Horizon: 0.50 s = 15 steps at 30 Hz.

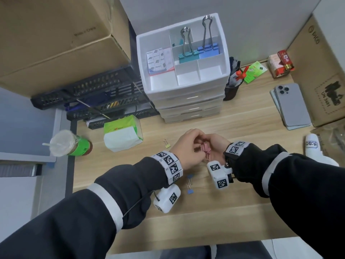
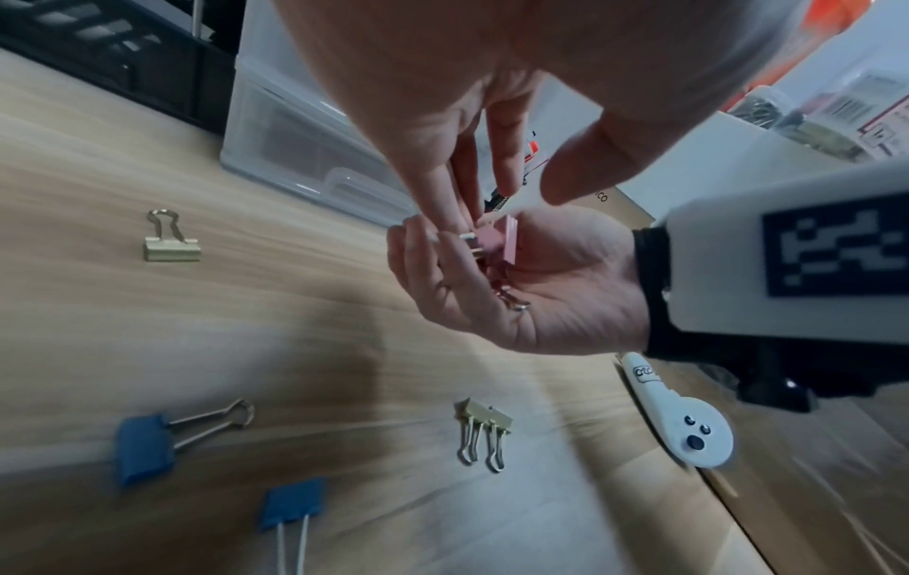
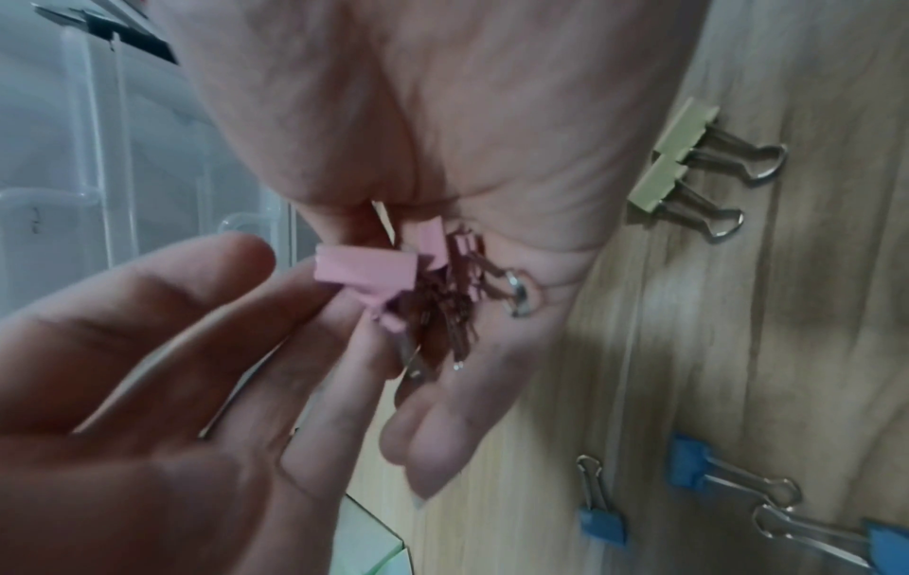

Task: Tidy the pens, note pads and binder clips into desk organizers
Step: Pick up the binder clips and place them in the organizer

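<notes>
Over the middle of the wooden desk my right hand (image 1: 211, 142) is cupped palm-up around several small pink binder clips (image 2: 497, 241). My left hand (image 1: 195, 140) reaches into that palm, and its fingertips (image 3: 339, 307) pinch one pink clip (image 3: 366, 272). Loose on the desk lie a yellow clip (image 1: 167, 145), two yellow clips side by side (image 2: 484, 416) and small blue clips (image 1: 190, 191). The white drawer organizer (image 1: 141, 53) at the back holds note pads (image 1: 156, 60), a large teal clip (image 1: 187, 56) and a large blue clip (image 1: 208, 51) in its top tray.
A tissue pack (image 1: 123, 133) and a lidded cup with a straw (image 1: 69, 143) stand at the left. Black mesh trays (image 1: 93, 90) sit behind them under a cardboard box. Stacked phones (image 1: 291, 105), a black pen cup (image 1: 231, 86) and a white device (image 1: 317, 150) are at the right.
</notes>
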Each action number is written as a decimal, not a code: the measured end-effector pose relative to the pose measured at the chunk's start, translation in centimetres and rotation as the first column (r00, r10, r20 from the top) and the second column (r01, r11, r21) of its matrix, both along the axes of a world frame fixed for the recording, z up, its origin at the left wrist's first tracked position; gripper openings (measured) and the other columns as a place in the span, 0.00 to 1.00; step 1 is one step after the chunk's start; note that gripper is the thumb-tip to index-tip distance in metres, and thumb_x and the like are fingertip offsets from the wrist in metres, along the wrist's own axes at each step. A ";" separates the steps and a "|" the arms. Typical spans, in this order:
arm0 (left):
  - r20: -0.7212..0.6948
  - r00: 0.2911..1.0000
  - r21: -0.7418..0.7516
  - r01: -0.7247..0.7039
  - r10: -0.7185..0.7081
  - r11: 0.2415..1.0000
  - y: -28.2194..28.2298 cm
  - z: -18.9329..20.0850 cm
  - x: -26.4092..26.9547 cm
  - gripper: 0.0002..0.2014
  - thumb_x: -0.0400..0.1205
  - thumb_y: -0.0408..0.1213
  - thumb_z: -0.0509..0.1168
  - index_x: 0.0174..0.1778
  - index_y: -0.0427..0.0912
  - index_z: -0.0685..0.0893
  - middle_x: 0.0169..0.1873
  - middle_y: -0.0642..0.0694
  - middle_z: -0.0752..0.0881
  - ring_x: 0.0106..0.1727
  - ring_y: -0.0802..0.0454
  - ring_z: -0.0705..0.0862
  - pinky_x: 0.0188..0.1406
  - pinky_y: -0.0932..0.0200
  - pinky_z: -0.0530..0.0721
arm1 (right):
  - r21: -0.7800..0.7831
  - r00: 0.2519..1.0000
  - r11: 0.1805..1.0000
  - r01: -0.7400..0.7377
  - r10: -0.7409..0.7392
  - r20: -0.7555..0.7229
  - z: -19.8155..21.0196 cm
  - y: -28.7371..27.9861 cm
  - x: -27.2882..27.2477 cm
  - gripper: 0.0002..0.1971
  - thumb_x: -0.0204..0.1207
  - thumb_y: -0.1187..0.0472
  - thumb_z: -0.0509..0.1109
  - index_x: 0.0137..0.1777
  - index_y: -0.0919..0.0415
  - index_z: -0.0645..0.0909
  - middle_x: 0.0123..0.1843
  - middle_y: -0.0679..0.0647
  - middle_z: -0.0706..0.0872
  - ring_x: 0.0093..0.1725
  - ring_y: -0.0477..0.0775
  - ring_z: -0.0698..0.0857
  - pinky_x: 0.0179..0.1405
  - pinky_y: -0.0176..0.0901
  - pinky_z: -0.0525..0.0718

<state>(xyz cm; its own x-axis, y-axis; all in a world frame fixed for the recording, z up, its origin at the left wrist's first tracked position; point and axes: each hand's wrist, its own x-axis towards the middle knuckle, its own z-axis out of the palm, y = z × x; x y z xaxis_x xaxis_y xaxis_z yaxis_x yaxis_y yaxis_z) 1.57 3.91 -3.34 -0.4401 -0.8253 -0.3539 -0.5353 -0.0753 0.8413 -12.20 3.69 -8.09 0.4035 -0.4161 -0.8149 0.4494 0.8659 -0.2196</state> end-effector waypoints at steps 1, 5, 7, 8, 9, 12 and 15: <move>0.003 1.000 -0.002 0.003 -0.003 1.000 0.0 0.3 -0.1 0.20 0.73 0.20 0.66 0.59 0.39 0.81 0.59 0.44 0.79 0.58 0.53 0.84 0.62 0.66 0.85 | -0.005 1.000 1.000 0.008 -0.008 0.011 0.2 0.0 -0.1 0.15 0.79 0.60 0.61 0.38 0.65 0.85 0.33 0.59 0.86 0.31 0.56 0.84 0.31 0.44 0.81; 0.074 0.987 -0.159 0.155 -0.145 0.975 -0.4 1.4 -0.2 0.18 0.71 0.26 0.67 0.57 0.41 0.85 0.57 0.50 0.80 0.59 0.53 0.80 0.61 0.67 0.80 | 0.029 0.998 0.998 0.047 -0.046 -0.038 1.0 -0.3 -0.7 0.13 0.78 0.65 0.58 0.37 0.68 0.80 0.31 0.62 0.82 0.32 0.57 0.81 0.32 0.44 0.79; 0.169 0.971 -0.260 0.210 -0.170 0.942 -1.0 2.3 0.0 0.14 0.72 0.32 0.68 0.52 0.45 0.85 0.54 0.53 0.79 0.59 0.54 0.75 0.60 0.69 0.72 | 0.071 0.996 0.997 0.041 -0.035 -0.081 2.0 -0.7 -0.8 0.15 0.84 0.62 0.58 0.37 0.66 0.77 0.27 0.59 0.77 0.23 0.53 0.79 0.23 0.38 0.79; 0.198 0.968 -0.293 0.207 -0.152 0.933 -1.5 2.8 0.2 0.11 0.72 0.34 0.69 0.51 0.46 0.85 0.52 0.54 0.78 0.59 0.55 0.74 0.61 0.67 0.71 | 0.097 0.994 0.995 0.002 0.008 -0.106 2.6 -1.0 -0.9 0.18 0.86 0.59 0.58 0.34 0.63 0.74 0.23 0.56 0.74 0.17 0.49 0.76 0.17 0.33 0.76; 0.215 0.969 -0.321 0.185 -0.119 0.929 -2.0 3.6 0.5 0.09 0.73 0.35 0.69 0.49 0.46 0.85 0.52 0.54 0.77 0.58 0.55 0.73 0.61 0.63 0.70 | 0.123 0.993 0.992 -0.032 0.046 -0.109 3.6 -1.3 -0.9 0.20 0.87 0.56 0.58 0.32 0.61 0.71 0.20 0.53 0.71 0.13 0.46 0.72 0.11 0.30 0.72; 0.256 0.967 -0.393 0.095 0.009 0.915 -4.0 6.4 1.2 0.06 0.76 0.33 0.68 0.48 0.43 0.86 0.51 0.51 0.79 0.58 0.54 0.73 0.64 0.56 0.72 | 0.123 0.994 0.989 -0.076 0.085 -0.069 6.4 -2.9 -0.9 0.21 0.88 0.52 0.55 0.31 0.58 0.67 0.21 0.51 0.72 0.11 0.43 0.69 0.06 0.29 0.68; 0.316 0.947 -0.478 0.113 0.051 0.871 -5.7 10.0 1.7 0.07 0.78 0.32 0.66 0.50 0.40 0.86 0.52 0.46 0.80 0.59 0.48 0.75 0.63 0.54 0.73 | 0.049 0.993 0.996 -0.074 0.078 -0.083 9.6 -4.7 -0.9 0.21 0.88 0.54 0.54 0.32 0.61 0.70 0.20 0.54 0.77 0.11 0.43 0.71 0.05 0.30 0.68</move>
<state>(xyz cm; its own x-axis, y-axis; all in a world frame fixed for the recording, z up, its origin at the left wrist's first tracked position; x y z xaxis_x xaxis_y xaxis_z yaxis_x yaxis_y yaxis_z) 3.28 -1.80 6.67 -0.4041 -0.9141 -0.0346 -0.7676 0.3183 0.5563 -13.14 -1.05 1.48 0.3608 -0.3488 -0.8650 0.3634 0.9067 -0.2140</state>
